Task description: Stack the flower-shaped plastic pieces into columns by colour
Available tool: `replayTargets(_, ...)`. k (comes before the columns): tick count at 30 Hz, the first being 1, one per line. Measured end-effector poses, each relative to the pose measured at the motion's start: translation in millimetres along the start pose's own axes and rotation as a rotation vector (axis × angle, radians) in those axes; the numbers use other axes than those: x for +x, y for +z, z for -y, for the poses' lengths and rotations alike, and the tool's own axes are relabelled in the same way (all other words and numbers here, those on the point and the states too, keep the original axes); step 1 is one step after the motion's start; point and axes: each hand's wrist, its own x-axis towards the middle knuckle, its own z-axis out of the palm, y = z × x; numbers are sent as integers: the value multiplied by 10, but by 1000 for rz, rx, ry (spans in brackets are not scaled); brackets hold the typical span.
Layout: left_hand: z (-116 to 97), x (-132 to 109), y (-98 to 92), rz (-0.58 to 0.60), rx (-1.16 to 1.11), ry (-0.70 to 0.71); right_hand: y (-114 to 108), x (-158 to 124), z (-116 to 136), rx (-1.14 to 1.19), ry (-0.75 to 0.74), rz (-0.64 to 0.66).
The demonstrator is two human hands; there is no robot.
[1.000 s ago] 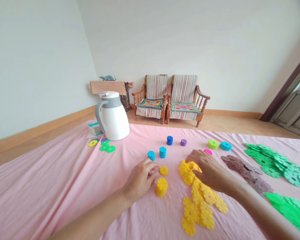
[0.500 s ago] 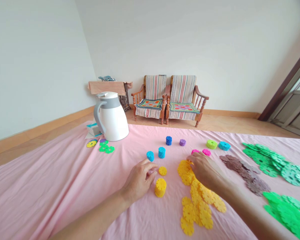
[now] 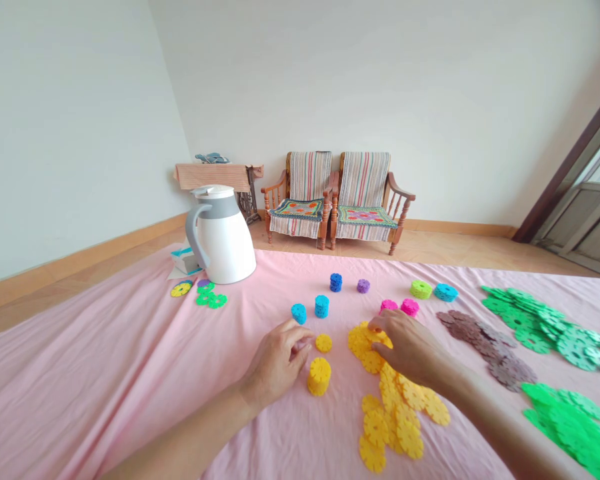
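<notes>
My left hand (image 3: pixel 279 357) rests on the cloth with curved fingers and a gap between thumb and forefinger; nothing shows in it. Beside its fingertips lie a small yellow snowflake disc (image 3: pixel 323 343) and a taller stack of yellow discs (image 3: pixel 319 377). Over the far end of a loose pile of yellow snowflake discs (image 3: pixel 395 407) is my right hand (image 3: pixel 405 340), thumb and forefinger apart, the fingertips touching the top discs. Just beyond it stand two short pink stacks (image 3: pixel 409 307), one partly hidden by the hand.
Blue stacks (image 3: pixel 322 306), a purple stack (image 3: pixel 363 286) and a lime stack (image 3: pixel 421 289) stand farther back. Brown discs (image 3: pixel 485 347) and green discs (image 3: pixel 540 320) lie in heaps at right. A white jug (image 3: pixel 226 240) stands back left on the pink cloth (image 3: pixel 145 373).
My right hand has shifted slightly left and toward me, its thumb now spread from the forefinger over the yellow discs. The top of the pile has spread a little left. My left hand stays put.
</notes>
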Motion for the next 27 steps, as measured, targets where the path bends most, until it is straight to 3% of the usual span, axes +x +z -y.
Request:
replayTargets(7,16,5,7,2,-25,-5,39,36,-7,62,9,-2)
replayTargets(13,17,2,18,13,-7,-20,12,75,50,265,7,-130)
replayTargets(17,7,1,10,16,-5,-17,22,13,263,455,-22,26)
replayTargets(20,-2,2,-2,16,10,-2,111,-33,362,445,-65,92)
replayTargets(27,16,3,14,17,-13,-12,139,-6,268,195,-52,-140)
